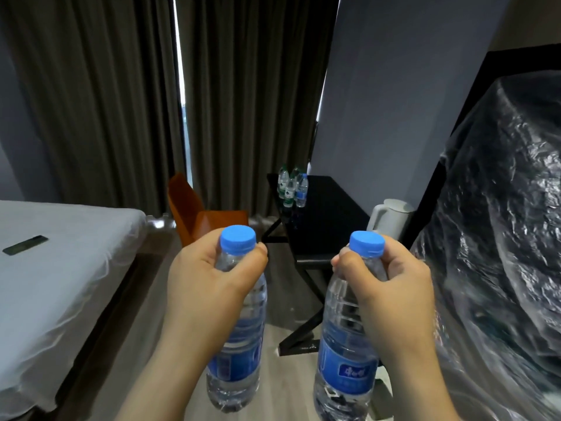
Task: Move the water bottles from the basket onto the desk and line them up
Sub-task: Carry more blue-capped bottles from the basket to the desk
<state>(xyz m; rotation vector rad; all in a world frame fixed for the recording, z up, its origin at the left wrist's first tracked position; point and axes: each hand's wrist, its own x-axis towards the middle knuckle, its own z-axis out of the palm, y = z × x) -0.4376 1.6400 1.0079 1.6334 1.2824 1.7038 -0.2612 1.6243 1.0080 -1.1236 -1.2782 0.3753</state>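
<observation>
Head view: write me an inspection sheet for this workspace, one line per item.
Surface: black desk, ahead of the person, not yet reached.
Job's things: left bottle and right bottle, both blue-capped and held upright; desk bottles stand clustered at the far end, not in one row; basket not in view.
Clutter: white kettle at the desk's right side.
Hands: left hand grips the left bottle below its cap; right hand grips the right bottle the same way.
Cables: nothing seen.
Surroundings: orange chair beside the desk; bed with a dark flat object on it; curtains; plastic-wrapped bulk at right.
</observation>
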